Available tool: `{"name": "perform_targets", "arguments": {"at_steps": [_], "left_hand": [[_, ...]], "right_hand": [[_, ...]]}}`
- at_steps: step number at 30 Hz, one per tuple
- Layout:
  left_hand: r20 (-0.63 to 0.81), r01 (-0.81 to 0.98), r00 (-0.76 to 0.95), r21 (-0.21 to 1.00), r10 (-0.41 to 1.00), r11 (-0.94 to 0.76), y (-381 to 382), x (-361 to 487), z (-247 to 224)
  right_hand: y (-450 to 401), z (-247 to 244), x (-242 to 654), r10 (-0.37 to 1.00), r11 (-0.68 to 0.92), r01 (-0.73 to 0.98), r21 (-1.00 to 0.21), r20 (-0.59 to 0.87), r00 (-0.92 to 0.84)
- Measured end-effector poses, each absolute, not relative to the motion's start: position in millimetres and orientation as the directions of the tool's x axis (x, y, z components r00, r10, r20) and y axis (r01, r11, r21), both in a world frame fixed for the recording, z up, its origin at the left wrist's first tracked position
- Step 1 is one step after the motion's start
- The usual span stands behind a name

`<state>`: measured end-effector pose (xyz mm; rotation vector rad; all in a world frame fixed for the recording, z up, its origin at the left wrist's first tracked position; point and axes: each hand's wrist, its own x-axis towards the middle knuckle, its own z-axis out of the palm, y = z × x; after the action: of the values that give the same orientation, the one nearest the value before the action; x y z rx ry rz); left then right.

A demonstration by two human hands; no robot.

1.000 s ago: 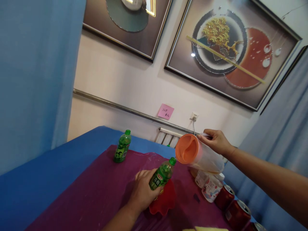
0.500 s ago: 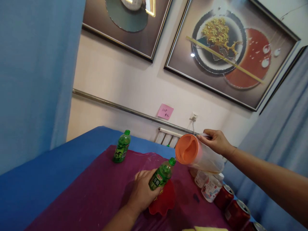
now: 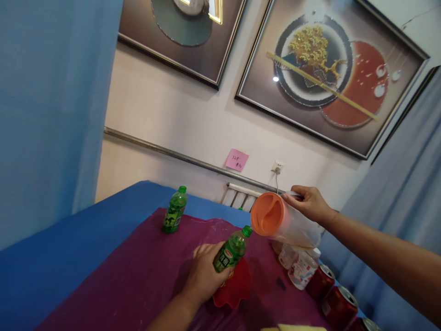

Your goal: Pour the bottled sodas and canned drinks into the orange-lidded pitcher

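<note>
My left hand (image 3: 206,271) is wrapped round a green plastic bottle (image 3: 231,252), held tilted to the right above a red scalloped dish (image 3: 236,287). In my right hand (image 3: 310,202) is the handle of a clear plastic pitcher (image 3: 299,230) with an orange lid (image 3: 268,214). The pitcher is tipped nearly level, lid toward the left, with a little liquid along its lower side. Its lid edge is close to the bottle's mouth; whether they touch, I cannot tell. A second green bottle (image 3: 174,209) stands upright at the back left.
A purple cloth (image 3: 144,271) covers part of the blue table (image 3: 120,207). On the right stand a white-labelled bottle (image 3: 303,269) and several dark red cans (image 3: 339,305). Something yellow (image 3: 299,328) shows at the bottom edge. A blue curtain (image 3: 51,105) hangs at left.
</note>
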<state>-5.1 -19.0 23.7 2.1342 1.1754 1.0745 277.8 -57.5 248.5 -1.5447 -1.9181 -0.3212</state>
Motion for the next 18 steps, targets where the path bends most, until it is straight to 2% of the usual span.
{"name": "perform_targets", "arguments": {"at_steps": [18], "left_hand": [[0.401,0.486,0.335,0.702,0.853,-0.521,-16.3,-5.4,19.4]], "right_hand": [[-61.7,251.6,275.8,0.770,0.280,0.943,-0.182,0.628,-0.108]]}}
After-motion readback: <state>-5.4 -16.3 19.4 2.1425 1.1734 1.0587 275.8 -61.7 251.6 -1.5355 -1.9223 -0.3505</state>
